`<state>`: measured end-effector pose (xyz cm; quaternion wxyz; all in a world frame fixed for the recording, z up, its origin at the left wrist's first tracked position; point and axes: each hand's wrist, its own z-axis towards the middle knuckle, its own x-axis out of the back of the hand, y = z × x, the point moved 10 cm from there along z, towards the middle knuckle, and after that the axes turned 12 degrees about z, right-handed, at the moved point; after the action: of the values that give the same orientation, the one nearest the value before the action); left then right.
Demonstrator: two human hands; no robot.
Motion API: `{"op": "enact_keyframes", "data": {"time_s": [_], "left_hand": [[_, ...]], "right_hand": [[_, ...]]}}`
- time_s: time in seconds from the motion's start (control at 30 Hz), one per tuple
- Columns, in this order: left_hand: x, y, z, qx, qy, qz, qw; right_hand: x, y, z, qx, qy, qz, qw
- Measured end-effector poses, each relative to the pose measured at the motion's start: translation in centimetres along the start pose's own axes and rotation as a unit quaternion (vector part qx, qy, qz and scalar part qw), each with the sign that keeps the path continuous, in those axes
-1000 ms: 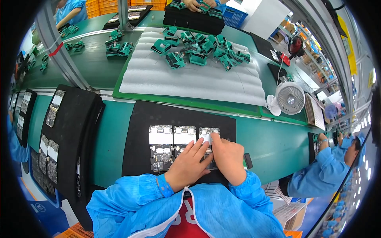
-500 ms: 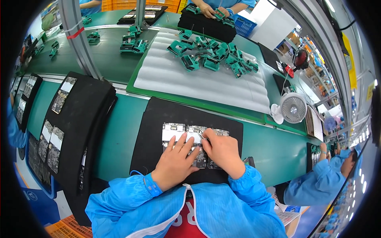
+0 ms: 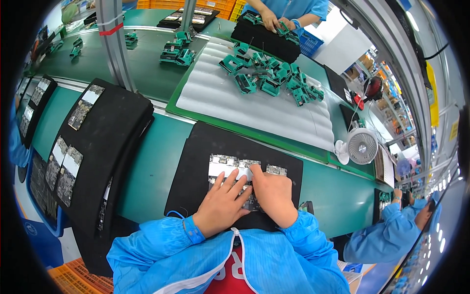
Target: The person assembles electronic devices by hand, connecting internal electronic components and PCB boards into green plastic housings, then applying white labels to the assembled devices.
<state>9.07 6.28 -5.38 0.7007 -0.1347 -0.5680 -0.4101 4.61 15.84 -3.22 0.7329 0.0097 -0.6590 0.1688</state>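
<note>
My left hand (image 3: 219, 205) lies with its fingers spread over the lower part of a left circuit board (image 3: 223, 160) and the one beside it. My right hand (image 3: 275, 192) is closed, thumb and index finger pinched together over the middle circuit board (image 3: 248, 162). What the pinch holds, if anything, is hidden by the fingers. A right circuit board (image 3: 276, 170) shows partly beyond the right knuckles. The boards carry white or silvery areas and rest in a row on a black foam mat (image 3: 188, 171).
Left stands a stack of black mats (image 3: 115, 115) bearing more boards. Ahead, a white foam sheet (image 3: 205, 100) holds several green fixtures (image 3: 269, 73). A white fan (image 3: 362, 146) stands right. Across the table a person's hands (image 3: 274, 20) handle a green fixture; another person (image 3: 387, 235) works at right.
The view has shifted, so the surroundings sit a little farther right. My right hand remains pinched over the boards, its fingers covering the spot more. My left hand stays spread on them.
</note>
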Motion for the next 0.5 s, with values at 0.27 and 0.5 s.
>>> {"op": "enact_keyframes", "data": {"time_s": [0.27, 0.5], "left_hand": [[0.3, 0.3, -0.5, 0.014, 0.038, -0.007, 0.999], [3.0, -2.8, -3.1, 0.091, 0.049, 0.041, 0.994]], "right_hand": [[3.7, -1.0, 1.2, 0.016, -0.014, 0.056, 0.998], [-0.1, -4.2, 3.6, 0.091, -0.002, 0.117, 0.989]]}}
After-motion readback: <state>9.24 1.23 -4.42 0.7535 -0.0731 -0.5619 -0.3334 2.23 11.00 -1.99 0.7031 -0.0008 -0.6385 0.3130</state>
